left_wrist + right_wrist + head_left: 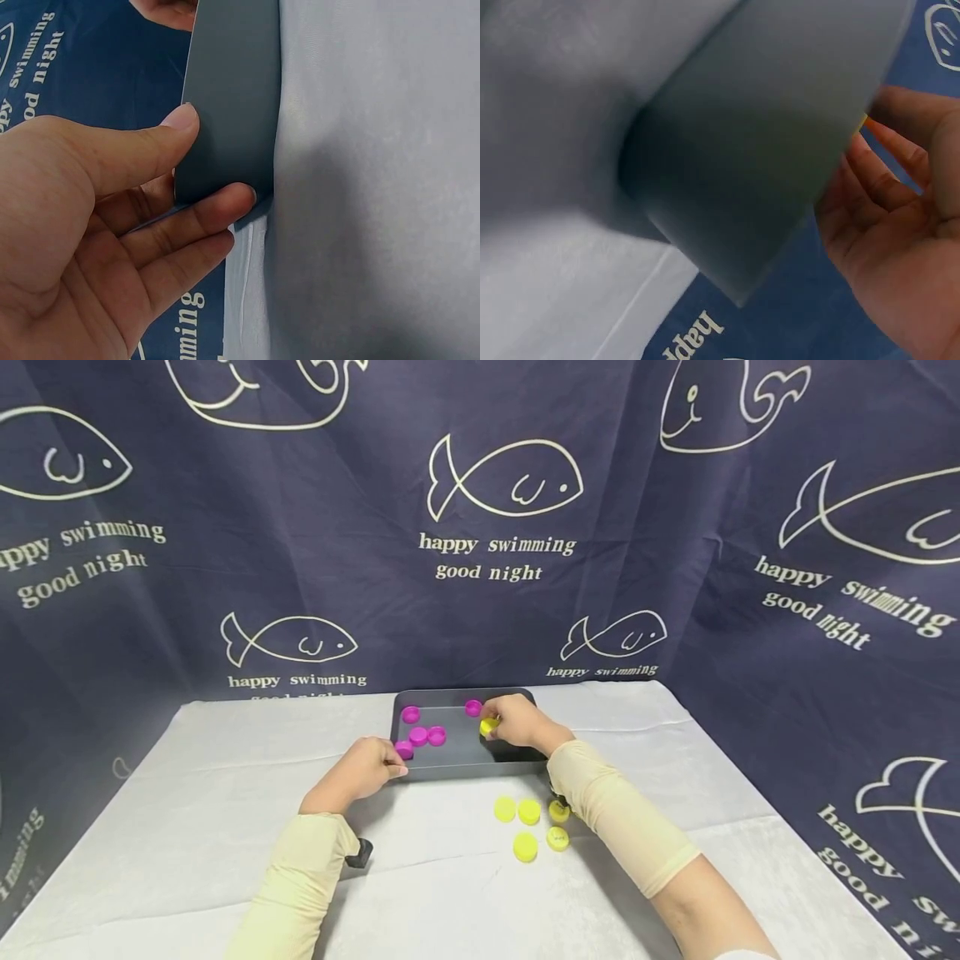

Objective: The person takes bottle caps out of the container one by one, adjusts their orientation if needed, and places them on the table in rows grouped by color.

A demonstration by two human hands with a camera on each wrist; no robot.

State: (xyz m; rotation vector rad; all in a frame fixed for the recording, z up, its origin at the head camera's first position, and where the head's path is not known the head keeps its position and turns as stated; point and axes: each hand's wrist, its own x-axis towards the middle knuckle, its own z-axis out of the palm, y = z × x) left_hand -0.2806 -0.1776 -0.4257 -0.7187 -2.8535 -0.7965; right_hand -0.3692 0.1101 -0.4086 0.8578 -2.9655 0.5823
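A dark grey tray (450,770) stands on the table, with several magenta bottle caps (437,736) inside, mostly toward its left side. My left hand (367,767) grips the tray's near left corner; in the left wrist view the thumb (180,120) lies at the rim and the fingers reach round the corner. Over the right part of the tray, my right hand (517,722) pinches a yellow bottle cap (488,727), close to a magenta cap (472,708). In the right wrist view the tray wall (742,150) hides most of that yellow cap.
Several more yellow caps (528,812) lie on the white tablecloth (435,877) in front of the tray, one partly hidden by the right sleeve (622,818). A dark blue fish-print curtain (495,610) hangs behind the table and along both sides.
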